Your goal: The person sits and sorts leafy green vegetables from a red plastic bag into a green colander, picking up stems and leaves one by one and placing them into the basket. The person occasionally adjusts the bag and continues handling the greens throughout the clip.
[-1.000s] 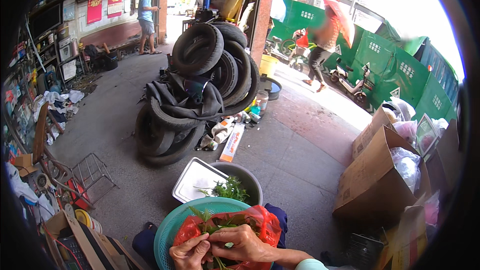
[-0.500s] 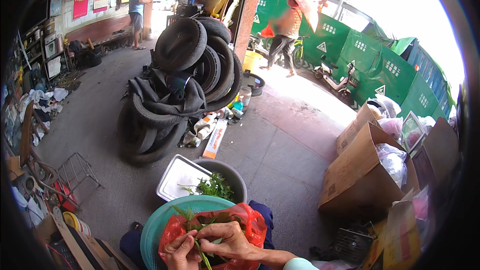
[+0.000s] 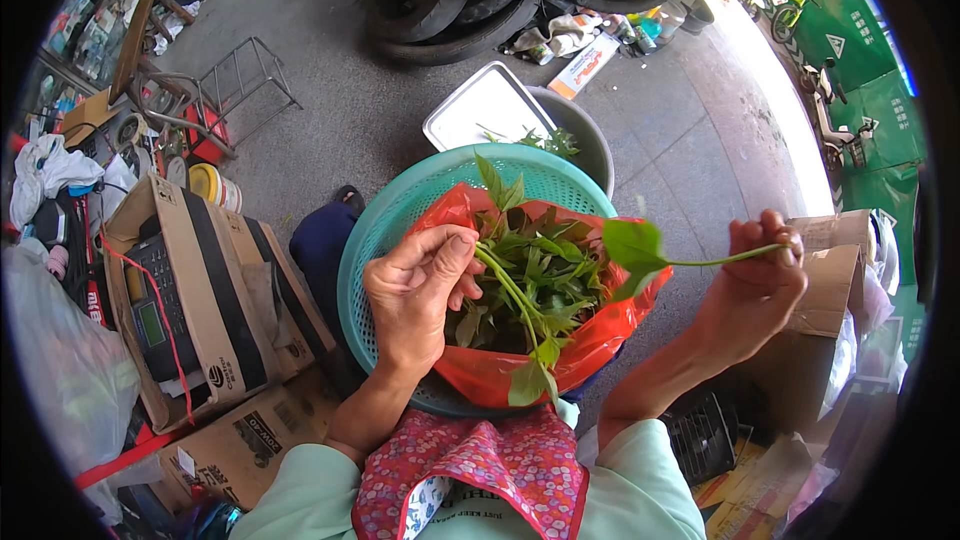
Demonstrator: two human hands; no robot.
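Between thumb and fingers, my left hand [image 3: 415, 285] pinches a leafy green sprig [image 3: 520, 295], its stems hanging over the bag. My right hand [image 3: 750, 290], out to the right, grips the end of a long leaf stalk [image 3: 715, 261]; the stalk's broad green leaf points back toward the bag. Below both hands an open red plastic bag [image 3: 590, 365] full of dark leafy greens [image 3: 530, 245] sits in a turquoise colander [image 3: 358, 285]. Beyond the colander's far rim, a grey basin [image 3: 598, 145] holds more greens [image 3: 553, 143], with a white tray [image 3: 485, 110] resting partly over it.
Old tyres [image 3: 440, 15] are heaped ahead. An orange-and-white carton [image 3: 585, 65] lies near them. At left stand an open cardboard box [image 3: 215, 290] with a desk phone [image 3: 165, 315] and a metal frame [image 3: 250, 85]. More cardboard boxes [image 3: 825, 295] are at right.
My view has tilted downward. My hands, together over the bag before, are now wide apart: the right has moved out to the right with a leaf stalk, while the left keeps a sprig.
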